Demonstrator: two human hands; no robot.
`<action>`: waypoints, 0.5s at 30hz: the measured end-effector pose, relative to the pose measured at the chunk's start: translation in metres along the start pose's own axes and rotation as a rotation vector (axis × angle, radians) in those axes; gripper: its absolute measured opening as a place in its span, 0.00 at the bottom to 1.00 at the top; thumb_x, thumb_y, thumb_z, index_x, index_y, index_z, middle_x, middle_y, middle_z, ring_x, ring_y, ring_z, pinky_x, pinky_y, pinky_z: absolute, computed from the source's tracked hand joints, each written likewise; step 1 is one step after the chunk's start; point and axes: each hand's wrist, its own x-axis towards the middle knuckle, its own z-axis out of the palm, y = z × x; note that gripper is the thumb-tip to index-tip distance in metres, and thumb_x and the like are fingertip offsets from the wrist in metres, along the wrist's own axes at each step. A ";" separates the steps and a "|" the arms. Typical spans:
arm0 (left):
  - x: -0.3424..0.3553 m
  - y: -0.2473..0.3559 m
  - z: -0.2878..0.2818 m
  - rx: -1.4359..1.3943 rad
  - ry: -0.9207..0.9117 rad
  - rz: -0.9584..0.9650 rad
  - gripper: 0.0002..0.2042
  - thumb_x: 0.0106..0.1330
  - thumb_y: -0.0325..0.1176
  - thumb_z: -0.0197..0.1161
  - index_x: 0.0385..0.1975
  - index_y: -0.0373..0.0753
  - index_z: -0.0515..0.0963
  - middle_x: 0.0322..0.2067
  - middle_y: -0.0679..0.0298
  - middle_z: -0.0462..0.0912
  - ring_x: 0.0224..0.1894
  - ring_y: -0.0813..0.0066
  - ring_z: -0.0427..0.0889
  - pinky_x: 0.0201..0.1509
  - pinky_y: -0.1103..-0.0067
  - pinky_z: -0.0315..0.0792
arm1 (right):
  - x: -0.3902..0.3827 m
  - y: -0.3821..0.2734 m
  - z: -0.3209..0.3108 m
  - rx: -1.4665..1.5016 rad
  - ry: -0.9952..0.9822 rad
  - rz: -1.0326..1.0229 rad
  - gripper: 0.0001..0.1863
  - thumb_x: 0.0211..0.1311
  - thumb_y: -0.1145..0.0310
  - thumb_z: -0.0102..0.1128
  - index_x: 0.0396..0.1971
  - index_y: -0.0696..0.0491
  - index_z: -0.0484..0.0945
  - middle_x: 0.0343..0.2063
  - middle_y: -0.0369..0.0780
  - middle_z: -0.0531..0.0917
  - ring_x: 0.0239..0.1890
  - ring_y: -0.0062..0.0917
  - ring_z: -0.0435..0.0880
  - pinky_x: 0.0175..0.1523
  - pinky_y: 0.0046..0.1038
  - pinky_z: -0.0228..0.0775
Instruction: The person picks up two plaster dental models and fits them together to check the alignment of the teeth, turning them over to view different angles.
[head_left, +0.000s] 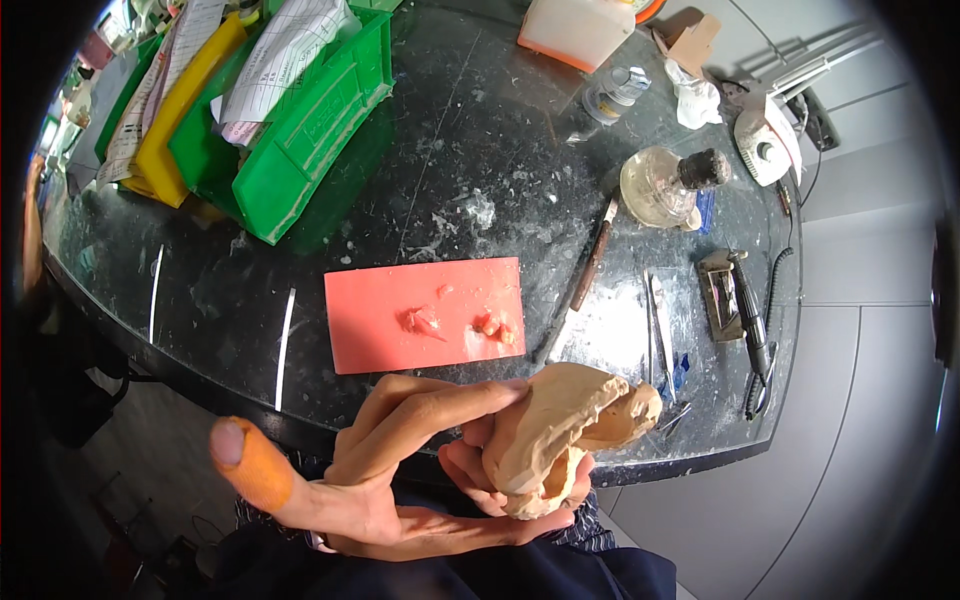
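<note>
A tan plaster dental cast (560, 420) with rough, broken-looking edges and a hollow is held up at the near edge of the bench. My left hand (400, 470) grips it from the left, fingers on its top and underside. The left thumb stands away from the cast, with an orange wrap round it. My right hand (470, 478) shows only in part behind and below the cast, its fingertips pressed against it. Just beyond lies a pink wax sheet (370, 320). On it are a crumpled wax scrap (422, 320) and small tooth-like pieces (495, 327) in wax.
Right of the sheet lie a brown-handled wax knife (592, 265), tweezers (662, 330) and a corded handpiece (748, 315). Behind them stand a glass spirit burner (655, 187) and a white control box (768, 140). Green bins (315, 150) with papers fill the far left.
</note>
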 end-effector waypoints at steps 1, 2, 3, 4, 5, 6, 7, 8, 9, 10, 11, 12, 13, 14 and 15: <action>0.001 0.001 -0.001 0.000 0.015 -0.027 0.29 0.30 0.36 0.80 0.36 0.33 0.77 0.35 0.63 0.80 0.34 0.74 0.77 0.34 0.82 0.73 | 0.000 -0.001 0.000 -0.001 0.006 0.003 0.37 0.55 0.43 0.45 0.57 0.56 0.58 0.50 0.50 0.70 0.50 0.44 0.71 0.56 0.46 0.65; 0.001 0.003 -0.003 0.000 0.029 -0.053 0.28 0.30 0.36 0.80 0.35 0.33 0.78 0.35 0.63 0.80 0.35 0.74 0.77 0.34 0.82 0.73 | -0.002 -0.001 0.002 -0.001 0.012 0.008 0.37 0.55 0.42 0.44 0.57 0.56 0.58 0.49 0.50 0.70 0.50 0.44 0.72 0.55 0.46 0.65; 0.005 0.001 -0.008 0.080 -0.083 0.018 0.36 0.30 0.35 0.80 0.44 0.32 0.71 0.34 0.61 0.80 0.34 0.73 0.78 0.33 0.82 0.73 | -0.002 -0.002 0.003 -0.004 0.013 0.010 0.37 0.55 0.42 0.43 0.56 0.57 0.58 0.49 0.50 0.71 0.49 0.45 0.73 0.55 0.47 0.66; 0.007 -0.003 -0.006 0.117 -0.142 0.053 0.40 0.30 0.35 0.80 0.48 0.31 0.68 0.33 0.60 0.80 0.33 0.73 0.78 0.33 0.81 0.73 | -0.002 -0.003 0.004 -0.008 0.016 0.009 0.37 0.56 0.41 0.43 0.56 0.57 0.58 0.49 0.51 0.71 0.49 0.45 0.73 0.55 0.47 0.66; 0.010 -0.007 -0.004 0.152 -0.200 0.089 0.44 0.30 0.35 0.80 0.52 0.30 0.65 0.33 0.59 0.80 0.33 0.72 0.78 0.33 0.81 0.73 | -0.003 -0.003 0.005 -0.014 0.020 0.005 0.37 0.56 0.41 0.42 0.56 0.57 0.58 0.48 0.51 0.72 0.48 0.46 0.74 0.54 0.47 0.67; 0.010 -0.017 0.008 0.068 0.011 0.253 0.53 0.30 0.34 0.80 0.57 0.31 0.50 0.32 0.57 0.80 0.30 0.71 0.79 0.33 0.80 0.72 | -0.003 -0.003 0.005 -0.016 0.026 0.000 0.38 0.56 0.40 0.41 0.56 0.57 0.59 0.48 0.51 0.72 0.48 0.46 0.74 0.54 0.48 0.67; 0.010 -0.019 0.011 0.025 0.120 0.333 0.57 0.31 0.34 0.80 0.60 0.32 0.43 0.31 0.56 0.80 0.29 0.70 0.79 0.33 0.80 0.72 | -0.003 -0.003 0.006 -0.023 0.024 -0.005 0.38 0.57 0.40 0.40 0.56 0.57 0.59 0.48 0.51 0.73 0.47 0.46 0.75 0.54 0.48 0.68; 0.009 -0.021 0.013 -0.009 0.228 0.415 0.62 0.31 0.34 0.80 0.63 0.32 0.36 0.30 0.54 0.80 0.28 0.70 0.79 0.33 0.80 0.72 | -0.003 -0.003 0.006 -0.027 0.025 -0.006 0.38 0.57 0.39 0.39 0.56 0.57 0.59 0.47 0.51 0.73 0.47 0.47 0.75 0.53 0.49 0.68; 0.008 -0.019 0.012 0.029 0.211 0.378 0.63 0.31 0.33 0.80 0.62 0.34 0.32 0.30 0.54 0.80 0.28 0.70 0.79 0.32 0.80 0.72 | -0.002 -0.003 0.007 -0.025 0.015 -0.015 0.38 0.57 0.39 0.39 0.55 0.57 0.59 0.47 0.52 0.73 0.46 0.47 0.76 0.53 0.49 0.68; 0.008 -0.016 0.011 0.064 0.193 0.343 0.65 0.31 0.33 0.80 0.62 0.35 0.29 0.30 0.53 0.80 0.27 0.70 0.79 0.31 0.80 0.72 | -0.002 -0.002 0.006 -0.039 0.036 -0.019 0.38 0.57 0.39 0.39 0.55 0.58 0.59 0.47 0.51 0.73 0.47 0.47 0.76 0.53 0.49 0.69; 0.006 -0.013 0.009 0.099 0.174 0.308 0.66 0.32 0.33 0.80 0.61 0.36 0.26 0.30 0.52 0.80 0.27 0.70 0.79 0.31 0.80 0.72 | -0.002 -0.001 0.006 -0.054 0.058 -0.024 0.38 0.57 0.38 0.39 0.55 0.58 0.59 0.47 0.51 0.73 0.47 0.47 0.76 0.53 0.48 0.69; 0.005 -0.011 0.008 0.135 0.157 0.273 0.67 0.32 0.32 0.80 0.61 0.37 0.23 0.30 0.52 0.80 0.26 0.70 0.79 0.30 0.80 0.72 | -0.001 -0.001 0.006 -0.057 0.055 -0.021 0.37 0.57 0.41 0.40 0.56 0.58 0.59 0.47 0.52 0.73 0.47 0.47 0.75 0.53 0.48 0.69; 0.004 -0.011 0.008 0.150 0.147 0.254 0.68 0.32 0.32 0.80 0.60 0.38 0.21 0.30 0.51 0.80 0.26 0.70 0.79 0.30 0.79 0.72 | 0.001 -0.001 0.006 -0.069 0.052 -0.038 0.36 0.57 0.43 0.41 0.56 0.58 0.58 0.48 0.52 0.72 0.48 0.46 0.75 0.53 0.47 0.69; 0.002 -0.012 0.008 0.165 0.137 0.236 0.68 0.32 0.32 0.80 0.60 0.38 0.20 0.30 0.51 0.80 0.26 0.70 0.79 0.30 0.79 0.72 | 0.002 0.000 0.006 -0.078 0.045 -0.055 0.35 0.56 0.45 0.43 0.56 0.58 0.58 0.48 0.52 0.71 0.48 0.46 0.74 0.53 0.47 0.69; 0.000 -0.014 0.009 0.095 0.128 0.221 0.67 0.34 0.31 0.79 0.60 0.38 0.20 0.32 0.50 0.78 0.27 0.70 0.80 0.31 0.80 0.73 | 0.005 0.000 0.005 -0.094 0.033 -0.077 0.35 0.56 0.47 0.44 0.56 0.58 0.57 0.49 0.52 0.70 0.49 0.46 0.74 0.53 0.46 0.68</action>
